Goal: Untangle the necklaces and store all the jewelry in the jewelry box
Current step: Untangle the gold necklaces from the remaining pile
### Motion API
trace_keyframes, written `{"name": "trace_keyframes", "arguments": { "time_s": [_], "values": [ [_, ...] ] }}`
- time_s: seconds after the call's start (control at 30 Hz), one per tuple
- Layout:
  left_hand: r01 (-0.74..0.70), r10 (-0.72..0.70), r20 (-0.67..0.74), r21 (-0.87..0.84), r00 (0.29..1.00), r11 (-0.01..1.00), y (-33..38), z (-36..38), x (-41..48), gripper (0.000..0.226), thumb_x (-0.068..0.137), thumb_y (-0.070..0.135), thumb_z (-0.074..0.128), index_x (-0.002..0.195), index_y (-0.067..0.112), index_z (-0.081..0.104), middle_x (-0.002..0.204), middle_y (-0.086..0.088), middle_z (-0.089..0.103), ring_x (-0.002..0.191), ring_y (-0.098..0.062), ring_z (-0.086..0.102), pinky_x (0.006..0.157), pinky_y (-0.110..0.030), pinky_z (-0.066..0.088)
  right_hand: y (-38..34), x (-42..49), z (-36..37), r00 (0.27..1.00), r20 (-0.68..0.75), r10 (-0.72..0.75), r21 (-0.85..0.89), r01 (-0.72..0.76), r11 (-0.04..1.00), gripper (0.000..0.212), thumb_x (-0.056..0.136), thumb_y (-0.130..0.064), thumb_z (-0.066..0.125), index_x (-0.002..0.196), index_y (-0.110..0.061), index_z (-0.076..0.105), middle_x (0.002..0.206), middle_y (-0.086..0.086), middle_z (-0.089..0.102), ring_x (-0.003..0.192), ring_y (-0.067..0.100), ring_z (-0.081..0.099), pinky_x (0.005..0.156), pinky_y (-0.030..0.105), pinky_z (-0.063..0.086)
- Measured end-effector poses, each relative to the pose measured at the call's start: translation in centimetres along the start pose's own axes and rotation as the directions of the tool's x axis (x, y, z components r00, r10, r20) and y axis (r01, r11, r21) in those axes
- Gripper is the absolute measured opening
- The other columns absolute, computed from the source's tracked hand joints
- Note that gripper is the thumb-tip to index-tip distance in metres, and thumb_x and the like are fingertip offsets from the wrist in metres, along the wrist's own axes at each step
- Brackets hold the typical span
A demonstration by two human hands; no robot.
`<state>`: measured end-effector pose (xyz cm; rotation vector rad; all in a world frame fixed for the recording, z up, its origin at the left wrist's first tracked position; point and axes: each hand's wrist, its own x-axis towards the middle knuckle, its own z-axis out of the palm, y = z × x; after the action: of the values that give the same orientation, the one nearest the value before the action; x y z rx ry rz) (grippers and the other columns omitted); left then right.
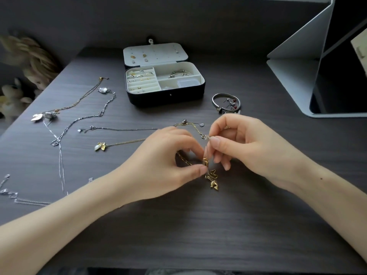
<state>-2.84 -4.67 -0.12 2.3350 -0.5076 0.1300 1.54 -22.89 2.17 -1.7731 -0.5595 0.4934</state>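
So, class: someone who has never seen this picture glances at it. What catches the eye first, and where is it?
First, the two hands at centre, left hand and right hand, pinching a gold necklace whose charms dangle between the fingertips. Behind them the open jewelry box shows rings in its pale compartments. To the left, silver chains sprawl across the dark table.

A dark wood-grain table [198,225] carries an open jewelry box [165,96], loose necklaces [83,116] and a silver bangle [216,101].
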Motion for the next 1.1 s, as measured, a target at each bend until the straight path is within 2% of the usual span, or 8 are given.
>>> {"name": "trace_keyframes", "arguments": {
  "time_s": [0.2, 0.3, 0.4, 0.57, 0.67, 0.77, 0.93, 1.1],
  "values": [
    [0.164, -0.163, 0.021, -0.23, 0.986, 0.959, -0.3, 0.1, 0.4, 0.021, 0.067, 0.054, 0.062, 0.068, 0.033, 0.067, 0.069, 0.001, 0.066, 0.064, -0.01, 0.057, 0.067, -0.03, 0.048, 0.2, 0.3, 0.2, 0.996, -0.073, 0.043, 0.072, -0.038, 0.997, 0.006, 0.09, -0.007, 0.058, 0.094, -0.009, 0.056, 0.07, 0.007, 0.068, 0.062, 0.019, 0.058, 0.054, 0.03, 0.049],
    [0.227, -0.221, 0.055, -0.318, 0.974, 0.92, 0.0, -0.2, 0.5, 0.015, 0.071, 0.041, 0.066, 0.067, 0.027, 0.068, 0.067, -0.002, 0.066, 0.061, -0.005, 0.052, 0.063, -0.025, 0.041, 0.3, 0.2, 0.0, 0.996, -0.021, 0.082, 0.046, -0.081, 0.996, 0.029, 0.082, -0.007, 0.067, 0.107, -0.016, 0.054, 0.074, 0.006, 0.069, 0.063, 0.02, 0.058, 0.059, 0.031, 0.049],
    [0.262, -0.257, 0.064, -0.385, 0.964, 0.885, 0.3, -0.3, 0.5, 0.012, 0.071, 0.035, 0.064, 0.066, 0.024, 0.068, 0.062, 0.007, 0.064, 0.059, -0.001, 0.052, 0.06, -0.018, 0.039, 0.3, 0.1, 0.3, 0.996, 0.018, 0.085, 0.008, -0.085, 0.996, 0.047, 0.076, 0.001, 0.071, 0.112, -0.022, 0.052, 0.077, 0.003, 0.069, 0.066, 0.015, 0.06, 0.054, 0.027, 0.047],
    [0.287, -0.276, 0.088, -0.429, 0.957, 0.857, 0.0, -0.6, 0.6, 0.03, 0.062, 0.046, 0.059, 0.072, 0.018, 0.067, 0.081, -0.009, 0.07, 0.08, -0.024, 0.061, 0.086, -0.044, 0.045, 0.3, 0.1, 0.9, 0.998, -0.024, 0.063, -0.039, -0.064, 0.997, 0.045, 0.075, -0.002, 0.071, 0.108, -0.025, 0.052, 0.072, -0.002, 0.067, 0.064, 0.014, 0.056, 0.05, 0.018, 0.041],
    [0.309, -0.307, 0.089, -0.502, 0.948, 0.808, 0.2, -0.9, 0.7, 0.018, 0.058, 0.04, 0.057, 0.06, 0.022, 0.062, 0.08, -0.015, 0.069, 0.075, -0.015, 0.057, 0.08, -0.034, 0.044, 0.1, 0.1, 0.6, 0.996, -0.013, 0.09, -0.011, -0.09, 0.996, 0.042, 0.076, 0.002, 0.07, 0.107, -0.022, 0.054, 0.071, -0.002, 0.066, 0.063, 0.012, 0.054, 0.049, 0.021, 0.041],
    [0.328, -0.34, 0.085, -0.557, 0.937, 0.763, 0.3, -1.0, 0.9, 0.007, 0.067, 0.022, 0.051, 0.064, 0.016, 0.05, 0.071, -0.003, 0.071, 0.066, -0.01, 0.056, 0.065, -0.019, 0.04, 0.0, 0.2, 0.3, 0.995, 0.001, 0.097, 0.053, -0.097, 0.994, 0.04, 0.076, 0.007, 0.068, 0.106, -0.016, 0.056, 0.072, 0.001, 0.065, 0.058, 0.01, 0.052, 0.05, 0.023, 0.042],
    [0.332, -0.364, 0.079, -0.618, 0.928, 0.713, 0.2, -1.0, 1.0, 0.011, 0.073, 0.021, 0.041, 0.067, 0.013, 0.045, 0.079, -0.013, 0.073, 0.067, -0.016, 0.06, 0.067, -0.03, 0.037, 0.2, 0.4, -0.2, 0.991, 0.054, 0.125, 0.217, -0.134, 0.967, 0.042, 0.066, 0.004, 0.076, 0.102, -0.01, 0.058, 0.07, 0.005, 0.066, 0.049, 0.011, 0.052, 0.051, 0.024, 0.045],
    [0.326, -0.379, 0.071, -0.668, 0.923, 0.669, 0.3, -1.0, 0.8, 0.01, 0.08, 0.019, 0.044, 0.072, 0.012, 0.043, 0.071, -0.012, 0.071, 0.063, -0.019, 0.059, 0.063, -0.029, 0.037, 0.4, 0.6, -0.7, 0.987, 0.094, 0.129, 0.412, -0.157, 0.898, 0.033, 0.064, 0.002, 0.065, 0.095, -0.008, 0.062, 0.07, 0.006, 0.061, 0.056, 0.013, 0.055, 0.052, 0.024, 0.048]
  ]
}}
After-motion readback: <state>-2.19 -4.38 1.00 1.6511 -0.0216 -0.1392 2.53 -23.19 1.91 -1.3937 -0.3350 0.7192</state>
